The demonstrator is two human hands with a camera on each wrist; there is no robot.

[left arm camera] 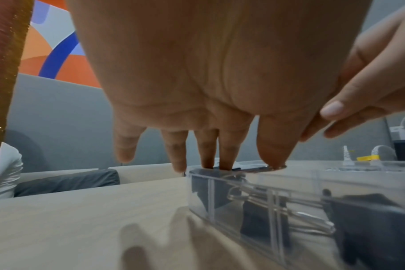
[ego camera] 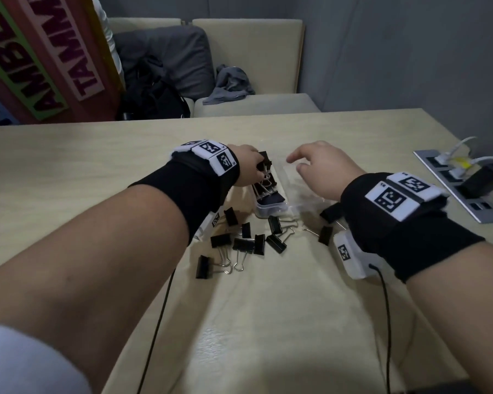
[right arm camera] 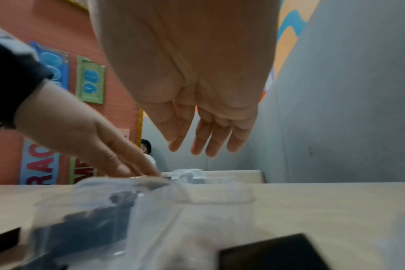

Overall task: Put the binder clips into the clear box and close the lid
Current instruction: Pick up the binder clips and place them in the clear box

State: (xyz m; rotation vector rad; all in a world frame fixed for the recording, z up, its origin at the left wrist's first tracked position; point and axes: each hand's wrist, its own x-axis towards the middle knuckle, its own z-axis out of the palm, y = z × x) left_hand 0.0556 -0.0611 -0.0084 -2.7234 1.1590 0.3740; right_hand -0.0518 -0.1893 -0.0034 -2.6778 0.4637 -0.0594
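Note:
The clear box (ego camera: pixel 271 206) lies open mid-table with several black binder clips inside; its lid (ego camera: pixel 302 183) is folded flat to the right. My left hand (ego camera: pixel 258 166) pinches a black binder clip (ego camera: pixel 264 160) over the box's far end. In the left wrist view the fingers (left arm camera: pixel 227 155) and thumb reach down to the rim of the box (left arm camera: pixel 266 201). My right hand (ego camera: pixel 293 163) hovers above the lid with relaxed fingers (right arm camera: pixel 208 142) and holds nothing. Several loose clips (ego camera: pixel 248 243) lie scattered on the table just in front of the box.
A recessed power strip (ego camera: pixel 461 191) with plugs and white cables sits at the table's right edge. Thin black wrist cables (ego camera: pixel 160 322) trail toward me. Behind the table stand a beige sofa (ego camera: pixel 254 103), a black bag (ego camera: pixel 154 100) and a colourful board (ego camera: pixel 40 58).

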